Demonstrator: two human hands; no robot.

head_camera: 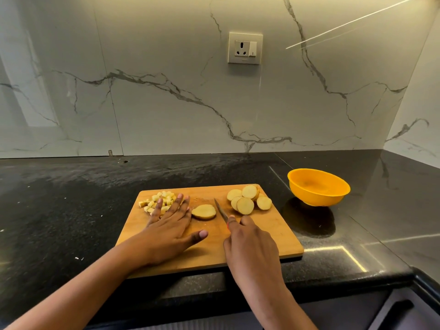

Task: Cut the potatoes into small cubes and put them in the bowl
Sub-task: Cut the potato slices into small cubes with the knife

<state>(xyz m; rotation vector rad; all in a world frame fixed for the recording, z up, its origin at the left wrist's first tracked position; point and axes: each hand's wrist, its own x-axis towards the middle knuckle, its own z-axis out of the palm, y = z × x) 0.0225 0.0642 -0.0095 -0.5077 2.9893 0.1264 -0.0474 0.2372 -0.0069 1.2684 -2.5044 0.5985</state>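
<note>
On board (273,229), left grip (170,231) lay flat, fingers (175,205) straight, corralling cubes (158,201) aside; right grip (250,236) clenched round knife (221,210), tip beside lone slice (203,211) for dicing. Other slices (247,198) piled at corner nearest bowl (316,198).

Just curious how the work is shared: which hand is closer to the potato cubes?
Left. The left hand lies flat, fingertips reaching the potato cubes; the right hand grips the knife farther right, beyond the single slice.

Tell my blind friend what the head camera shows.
The right hand holds a small knife on a wooden cutting board beside a potato slice; the left hand lies flat over pale potato cubes. An orange plastic bowl stands nearby.
</note>
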